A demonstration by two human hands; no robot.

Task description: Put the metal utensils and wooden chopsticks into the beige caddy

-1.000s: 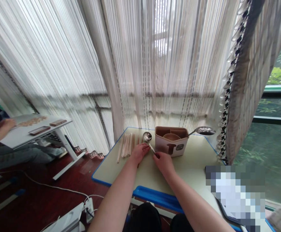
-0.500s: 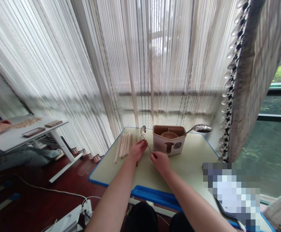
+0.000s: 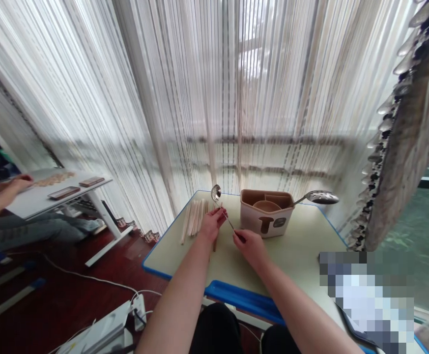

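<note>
A metal ladle point(image 3: 230, 223) slants over the table between my hands, its bowl up and away from me. The fingers of my left hand point(image 3: 211, 225) close around the handle below the bowl. My right hand point(image 3: 251, 245) grips the handle's lower end, which is partly hidden in the fingers. Just left of my left hand lies a row of pale wooden chopsticks point(image 3: 195, 219). Beyond my right hand stands a white and brown utensil holder point(image 3: 249, 221) with divided compartments. A slotted metal spoon point(image 3: 323, 197) leans out of its right side.
The small table point(image 3: 299, 255) has a blue edge and a blue front tray point(image 3: 243, 300). A blurred-out object point(image 3: 369, 300) lies at its right. Curtains point(image 3: 214, 98) hang behind. To the left, another person's hand point(image 3: 22, 182) rests over a second table point(image 3: 41, 204); cables run along the floor.
My view has turned slightly left, so the table and holder appear farther right. The ladle's bowl has turned a little and tipped left relative to my hands, which stay on the handle.
</note>
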